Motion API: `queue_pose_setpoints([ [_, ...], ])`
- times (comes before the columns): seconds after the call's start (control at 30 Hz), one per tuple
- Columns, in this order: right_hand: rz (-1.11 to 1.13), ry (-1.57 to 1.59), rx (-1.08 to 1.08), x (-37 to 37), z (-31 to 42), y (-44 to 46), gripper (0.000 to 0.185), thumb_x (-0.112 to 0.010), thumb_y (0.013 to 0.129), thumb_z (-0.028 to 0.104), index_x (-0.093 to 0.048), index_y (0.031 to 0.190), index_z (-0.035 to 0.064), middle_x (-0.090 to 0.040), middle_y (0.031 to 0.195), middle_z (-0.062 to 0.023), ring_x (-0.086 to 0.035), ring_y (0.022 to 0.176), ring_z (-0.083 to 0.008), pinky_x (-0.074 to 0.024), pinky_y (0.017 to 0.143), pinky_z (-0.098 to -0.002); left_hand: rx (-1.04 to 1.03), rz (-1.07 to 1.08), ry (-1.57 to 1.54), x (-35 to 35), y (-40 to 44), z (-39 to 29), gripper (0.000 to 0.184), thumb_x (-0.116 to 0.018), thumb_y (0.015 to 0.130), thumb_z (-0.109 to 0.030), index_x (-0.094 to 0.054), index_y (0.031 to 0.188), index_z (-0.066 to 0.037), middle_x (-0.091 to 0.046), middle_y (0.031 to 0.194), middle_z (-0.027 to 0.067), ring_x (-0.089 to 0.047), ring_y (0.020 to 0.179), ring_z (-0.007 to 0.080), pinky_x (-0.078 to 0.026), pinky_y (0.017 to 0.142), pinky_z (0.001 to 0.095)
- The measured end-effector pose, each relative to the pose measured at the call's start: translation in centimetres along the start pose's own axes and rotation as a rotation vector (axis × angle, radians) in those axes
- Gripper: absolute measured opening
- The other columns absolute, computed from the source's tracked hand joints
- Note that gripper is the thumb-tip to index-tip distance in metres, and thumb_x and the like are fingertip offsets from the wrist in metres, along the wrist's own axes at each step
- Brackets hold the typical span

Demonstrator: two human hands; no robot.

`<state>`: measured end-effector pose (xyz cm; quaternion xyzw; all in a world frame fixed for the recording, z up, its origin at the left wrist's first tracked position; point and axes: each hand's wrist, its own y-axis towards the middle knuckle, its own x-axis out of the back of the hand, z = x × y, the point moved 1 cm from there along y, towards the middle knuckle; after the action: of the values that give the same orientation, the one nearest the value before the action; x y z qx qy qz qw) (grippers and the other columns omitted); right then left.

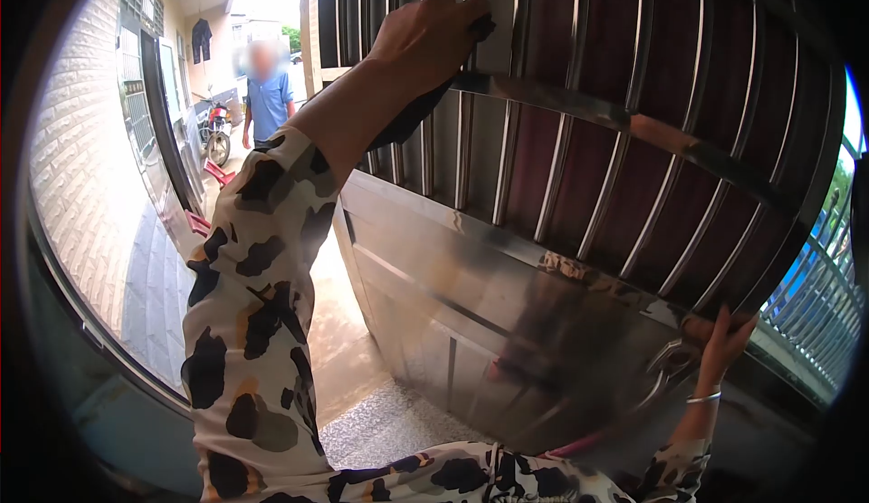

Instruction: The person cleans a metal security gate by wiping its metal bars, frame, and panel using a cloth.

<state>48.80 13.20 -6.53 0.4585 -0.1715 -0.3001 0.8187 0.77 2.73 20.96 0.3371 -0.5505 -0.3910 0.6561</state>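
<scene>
A stainless steel door (425, 249) with upright bars (552, 182) above and smooth panels below fills the middle and right of the head view. My left hand (425, 32) is raised to the upper bars, its fingers closed on a dark cloth (414, 118). Part of the cloth pokes out by the fingertips, and more hangs beneath my forearm. Low on the right, my right hand (724, 344) grips the door's edge beside a curved metal handle (668, 358). Some of its fingers are hidden.
A person in a blue shirt (269, 105) stands in the passage beyond the door, near a red motorcycle (217, 132). A pale brick wall (86, 141) runs along the left. Speckled stone flooring (389, 421) lies below. Metal railings (819, 308) stand at far right.
</scene>
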Motion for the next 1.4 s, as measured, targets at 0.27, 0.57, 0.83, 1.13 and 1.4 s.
queue_pose_setpoints([
  [0.27, 0.008, -0.033, -0.078, 0.2, 0.6, -0.2, 0.061, -0.063, 0.083, 0.015, -0.032, 0.133, -0.0035, -0.05, 0.08, -0.0025, -0.045, 0.067, -0.009, -0.0414, 0.062, -0.0233, 0.167, 0.243, 0.099, -1.2, 2.7, -1.0, 0.021, -0.056, 0.08, -0.023, -0.067, 0.093, -0.01, -0.064, 0.094, 0.0145, -0.063, 0.09, 0.0314, -0.052, 0.076, 0.04],
  [0.57, -0.009, -0.048, -0.037, 0.2, 0.8, -0.4, 0.061, -0.063, 0.083, 0.016, -0.033, 0.132, -0.0029, -0.049, 0.077, -0.0023, -0.045, 0.068, -0.0109, -0.0411, 0.064, -0.0262, 0.032, 0.608, 0.226, -1.0, 4.7, -1.2, 0.025, -0.056, 0.078, -0.023, -0.067, 0.095, -0.007, -0.065, 0.093, 0.0165, -0.063, 0.091, 0.0288, -0.051, 0.077, 0.0381],
  [0.83, 0.013, -0.019, -0.087, 0.1, 1.9, -0.3, 0.06, -0.064, 0.081, 0.017, -0.035, 0.129, -0.0038, -0.051, 0.077, -0.0046, -0.048, 0.069, -0.0132, -0.0417, 0.066, -0.0276, -0.047, 0.34, -0.4, 1.3, 0.4, -0.5, 0.043, -0.066, 0.067, -0.016, -0.06, 0.108, -0.004, -0.063, 0.073, 0.0165, -0.063, 0.069, 0.0229, -0.049, 0.065, 0.0348],
  [1.13, 0.024, -0.007, -0.08, 0.2, 2.2, -0.3, 0.06, -0.063, 0.082, 0.015, -0.034, 0.13, -0.0044, -0.05, 0.076, -0.0037, -0.046, 0.069, -0.013, -0.0406, 0.066, -0.0274, -0.067, 0.598, 0.211, 1.5, 2.6, -6.1, 0.066, -0.063, 0.063, -0.008, -0.047, 0.127, -0.013, -0.065, 0.09, 0.0155, -0.064, 0.087, 0.0312, -0.052, 0.072, 0.0391],
  [1.4, 0.005, 0.023, 0.013, -0.1, 3.1, -0.2, 0.061, -0.064, 0.082, 0.014, -0.033, 0.13, -0.0057, -0.05, 0.073, -0.0026, -0.046, 0.066, -0.0125, -0.0409, 0.065, -0.0271, -0.161, 0.763, 0.13, 0.5, 1.8, -5.2, 0.072, -0.066, 0.056, -0.007, -0.046, 0.125, -0.01, -0.063, 0.096, 0.0177, -0.063, 0.088, 0.0322, -0.051, 0.074, 0.0374],
])
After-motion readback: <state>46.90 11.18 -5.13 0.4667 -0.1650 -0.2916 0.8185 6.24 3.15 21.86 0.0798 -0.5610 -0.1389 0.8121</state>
